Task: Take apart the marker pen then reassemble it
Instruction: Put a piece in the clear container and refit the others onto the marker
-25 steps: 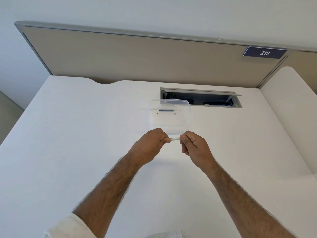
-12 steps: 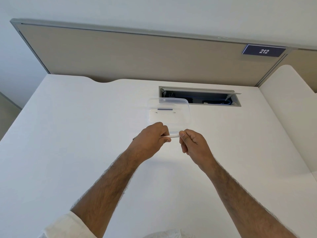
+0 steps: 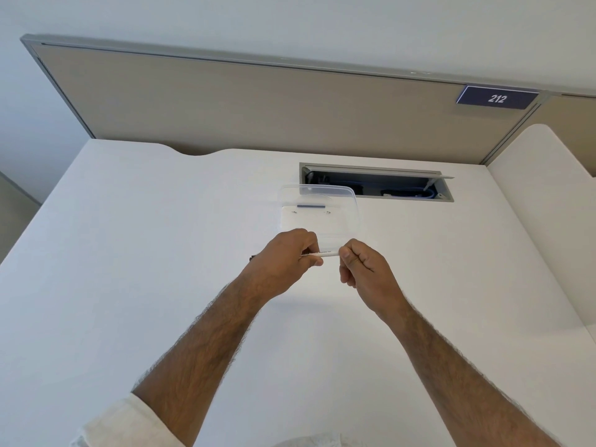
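Both hands hold a white marker pen (image 3: 328, 253) level above the white desk, just in front of a clear plastic container (image 3: 346, 191). My left hand (image 3: 287, 258) is closed around the pen's left part, and a dark end pokes out past the back of that hand. My right hand (image 3: 362, 266) pinches the pen's right end between thumb and fingers. Only a short white stretch of barrel shows between the hands. Inside the container lies a small dark blue pen part (image 3: 310, 206).
An open cable hatch (image 3: 375, 183) with blue wires is set into the desk (image 3: 129, 253) behind the container. A beige partition (image 3: 258, 108) with a "212" sign (image 3: 497, 98) closes the back. A second white desk surface (image 3: 548, 204) adjoins on the right.
The hands stay on the pen in nearly the same place. The white barrel between them shows slightly longer now than a second ago.
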Available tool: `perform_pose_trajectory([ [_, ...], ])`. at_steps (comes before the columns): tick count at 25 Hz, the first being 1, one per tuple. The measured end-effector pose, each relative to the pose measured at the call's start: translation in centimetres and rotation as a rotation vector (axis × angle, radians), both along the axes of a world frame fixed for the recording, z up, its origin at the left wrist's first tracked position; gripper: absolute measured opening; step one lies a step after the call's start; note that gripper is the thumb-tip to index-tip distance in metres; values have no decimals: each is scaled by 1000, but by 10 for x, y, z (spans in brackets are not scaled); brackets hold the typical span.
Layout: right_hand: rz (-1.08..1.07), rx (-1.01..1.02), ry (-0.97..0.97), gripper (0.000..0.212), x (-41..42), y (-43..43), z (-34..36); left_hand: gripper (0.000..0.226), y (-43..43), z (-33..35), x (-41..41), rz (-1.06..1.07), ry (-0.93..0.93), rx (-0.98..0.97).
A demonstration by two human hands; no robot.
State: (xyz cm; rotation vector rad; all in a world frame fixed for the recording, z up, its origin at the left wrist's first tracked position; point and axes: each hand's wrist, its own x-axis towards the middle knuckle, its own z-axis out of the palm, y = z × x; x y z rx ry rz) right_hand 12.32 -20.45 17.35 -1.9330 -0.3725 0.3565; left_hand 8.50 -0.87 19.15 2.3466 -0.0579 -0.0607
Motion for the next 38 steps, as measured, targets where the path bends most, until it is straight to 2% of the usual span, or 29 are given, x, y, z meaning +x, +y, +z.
perform_pose_trajectory([
  [4,-1,-6,-7,25,1,0,0,19,-1,1,-1,-43,27,16],
  [7,9,0,6,19,3,0,-1,13,-3,2,-2,-42,17,59],
  [11,15,16,-24,21,4,0,2,11,0,0,-4,-8,26,-42],
  [14,71,-30,-67,20,5,-2,5,20,0,-3,-3,-88,58,54],
  [18,67,-56,-76,25,1,2,4,17,1,-2,-2,-11,10,180],
  [20,26,-15,-38,27,-1,2,3,17,3,-1,-2,-10,2,157],
  [24,-4,-3,-24,29,-2,-1,3,24,10,-1,-1,-92,112,31],
  [28,-11,33,37,30,-3,0,2,9,7,-3,-1,-3,51,76],
  [32,-7,48,56,31,-4,0,0,16,3,-7,-3,70,9,121],
  [35,-14,49,30,30,-1,0,2,9,11,-4,2,11,155,-43],
  [38,5,51,32,29,1,0,3,20,18,-1,3,-76,327,-89],
])
